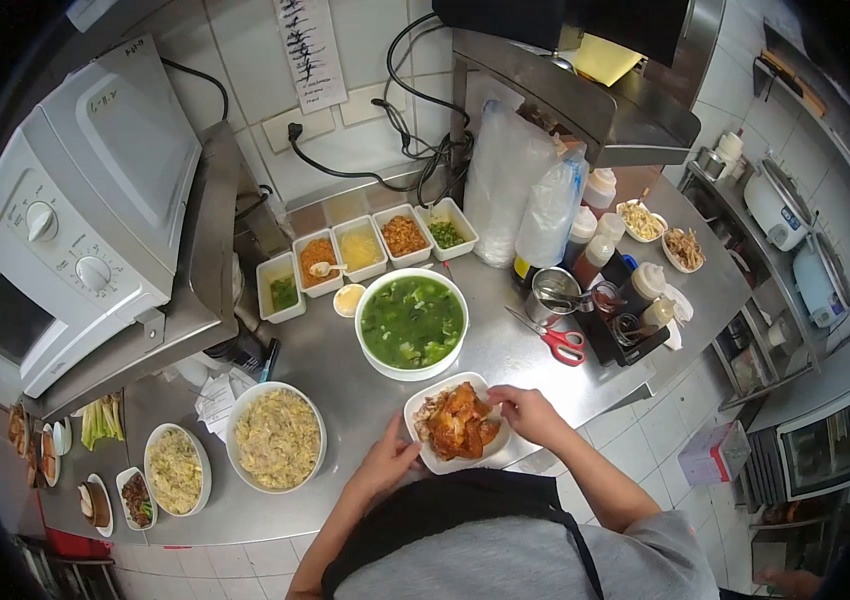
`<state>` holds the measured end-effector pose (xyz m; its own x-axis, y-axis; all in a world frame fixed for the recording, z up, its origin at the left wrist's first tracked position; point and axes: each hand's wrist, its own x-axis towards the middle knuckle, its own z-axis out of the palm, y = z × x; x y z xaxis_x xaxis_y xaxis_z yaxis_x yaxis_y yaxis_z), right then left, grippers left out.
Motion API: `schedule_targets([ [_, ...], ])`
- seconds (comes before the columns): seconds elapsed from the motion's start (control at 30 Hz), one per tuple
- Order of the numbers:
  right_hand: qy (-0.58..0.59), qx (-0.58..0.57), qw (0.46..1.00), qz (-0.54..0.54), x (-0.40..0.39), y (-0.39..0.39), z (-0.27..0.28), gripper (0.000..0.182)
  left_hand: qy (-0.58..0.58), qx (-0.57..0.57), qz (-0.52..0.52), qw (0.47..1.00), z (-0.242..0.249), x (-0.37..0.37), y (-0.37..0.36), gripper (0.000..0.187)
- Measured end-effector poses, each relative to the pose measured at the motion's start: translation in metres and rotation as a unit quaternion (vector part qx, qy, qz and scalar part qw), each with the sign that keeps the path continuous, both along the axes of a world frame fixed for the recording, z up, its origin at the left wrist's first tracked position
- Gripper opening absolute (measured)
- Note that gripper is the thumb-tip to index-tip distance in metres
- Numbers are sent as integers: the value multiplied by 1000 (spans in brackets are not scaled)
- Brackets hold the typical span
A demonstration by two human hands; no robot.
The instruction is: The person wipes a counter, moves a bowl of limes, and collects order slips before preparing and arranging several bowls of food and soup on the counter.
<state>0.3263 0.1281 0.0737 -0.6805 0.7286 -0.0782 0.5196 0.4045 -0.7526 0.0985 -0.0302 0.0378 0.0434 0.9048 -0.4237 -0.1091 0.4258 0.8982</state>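
Note:
A white square bowl (437,464) with browned, glazed chicken pieces (460,422) sits at the front edge of the steel counter, just before my body. My left hand (385,462) holds the bowl's left side, thumb and forefinger against it. At the upper right rim, my right hand (533,414) grips the bowl with its fingertips near the chicken; its other fingers are curled under and partly hidden. Right behind stands a large round white bowl (365,352) of green soup with leafy bits.
White bowls of yellowish rice (277,440) stand left. Small tubs of toppings (404,236) line the wall side. Red-handled scissors (565,346), a metal cup (552,293) and a black caddy of sauce bottles (635,340) are at right. A microwave (75,220) sits on the upper left shelf.

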Motion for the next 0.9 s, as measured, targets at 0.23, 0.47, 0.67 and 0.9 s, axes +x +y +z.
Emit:
schedule_targets([
  [0.23, 176, 186, 946, -197, 22, 70, 30, 24, 321, 167, 79, 929, 9, -1, 14, 43],
  [0.47, 107, 271, 858, -424, 59, 225, 11, 76, 395, 251, 79, 880, -13, 5, 21, 35],
  [0.67, 152, 234, 858, -431, 55, 238, -4, 61, 400, 272, 80, 871, -18, 5, 13, 30],
  [0.9, 303, 402, 810, -301, 54, 160, 82, 50, 361, 298, 115, 876, -20, 3, 13, 29],
])
